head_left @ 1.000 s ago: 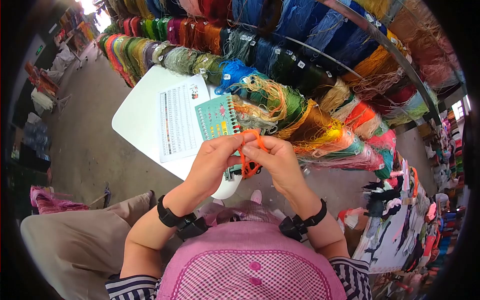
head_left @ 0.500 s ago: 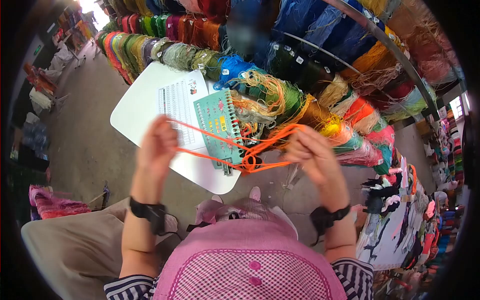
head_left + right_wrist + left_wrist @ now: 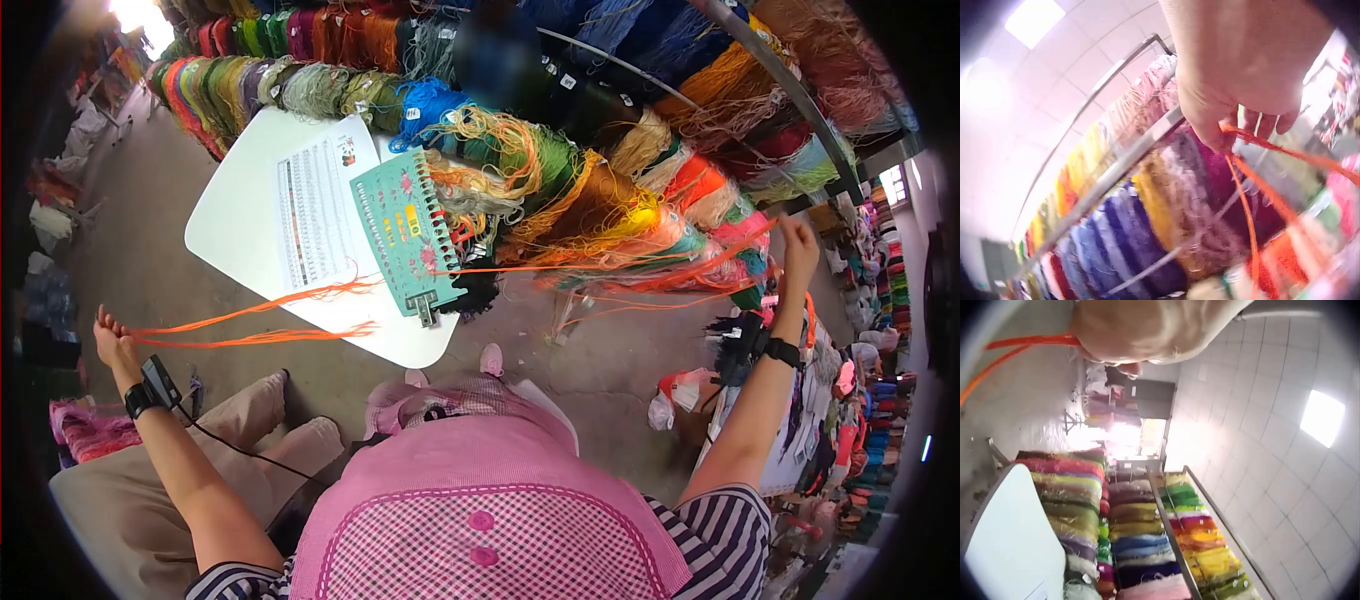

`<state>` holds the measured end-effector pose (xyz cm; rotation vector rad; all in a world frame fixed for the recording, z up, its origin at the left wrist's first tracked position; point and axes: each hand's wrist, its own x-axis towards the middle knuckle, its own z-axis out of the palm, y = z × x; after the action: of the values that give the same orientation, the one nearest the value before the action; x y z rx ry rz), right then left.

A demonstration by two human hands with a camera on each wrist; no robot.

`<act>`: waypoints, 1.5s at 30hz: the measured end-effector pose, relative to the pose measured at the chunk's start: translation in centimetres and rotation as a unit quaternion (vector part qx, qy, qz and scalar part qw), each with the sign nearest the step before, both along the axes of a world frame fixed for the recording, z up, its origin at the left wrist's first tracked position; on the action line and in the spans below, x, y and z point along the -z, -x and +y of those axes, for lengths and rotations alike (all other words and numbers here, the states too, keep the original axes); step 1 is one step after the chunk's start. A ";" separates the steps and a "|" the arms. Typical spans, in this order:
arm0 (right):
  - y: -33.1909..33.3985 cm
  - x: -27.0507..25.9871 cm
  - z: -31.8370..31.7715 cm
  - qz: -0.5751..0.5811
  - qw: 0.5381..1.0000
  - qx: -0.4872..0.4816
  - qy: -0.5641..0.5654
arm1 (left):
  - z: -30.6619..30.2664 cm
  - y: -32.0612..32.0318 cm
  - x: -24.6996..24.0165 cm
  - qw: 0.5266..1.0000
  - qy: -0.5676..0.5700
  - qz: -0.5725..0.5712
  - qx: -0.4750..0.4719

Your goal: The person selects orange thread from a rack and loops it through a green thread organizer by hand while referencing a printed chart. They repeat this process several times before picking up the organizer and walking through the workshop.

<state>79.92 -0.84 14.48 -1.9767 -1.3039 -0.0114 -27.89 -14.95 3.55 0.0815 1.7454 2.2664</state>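
Observation:
My left hand (image 3: 116, 338), far out to the left, grips orange thread (image 3: 250, 313) whose two strands trail toward the white table. Out at the right, my raised right hand (image 3: 798, 252) pinches more orange thread (image 3: 700, 275), with one thin strand stretching left across the green spiral booklet (image 3: 405, 235). In the left wrist view the left hand (image 3: 1147, 328) has orange strands (image 3: 1035, 341) leaving it; its fingers are mostly hidden. The right wrist view shows thumb and fingers of the right hand (image 3: 1241, 81) closed on several orange strands (image 3: 1272, 194).
A printed sheet (image 3: 325, 205) and the booklet lie on the white table (image 3: 235, 215). Behind it hang rows of coloured yarn (image 3: 330, 90) on metal rails (image 3: 790, 90). A seated person's legs (image 3: 200, 470) are at lower left, and a thread-covered table (image 3: 790, 450) stands at right.
Both hands have moved from close together in front of the body to far apart on either side. The bunched orange thread is now drawn out into separate long strands.

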 end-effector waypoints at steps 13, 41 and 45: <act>42.2 5.7 7.7 0.127 0.887 -0.444 -0.034 | 14.4 -31.9 -0.4 0.830 0.135 0.004 0.541; 53.9 14.9 9.9 0.214 0.811 -0.519 0.164 | 19.0 -37.9 3.7 0.836 0.150 -0.013 0.528; 53.8 14.4 9.9 0.233 0.800 -0.518 0.193 | 19.4 -37.7 4.6 0.820 0.151 -0.074 0.547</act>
<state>26.09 9.07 0.10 -1.1527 -1.9399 1.2648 9.80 4.50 -1.05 0.6390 1.3679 1.1112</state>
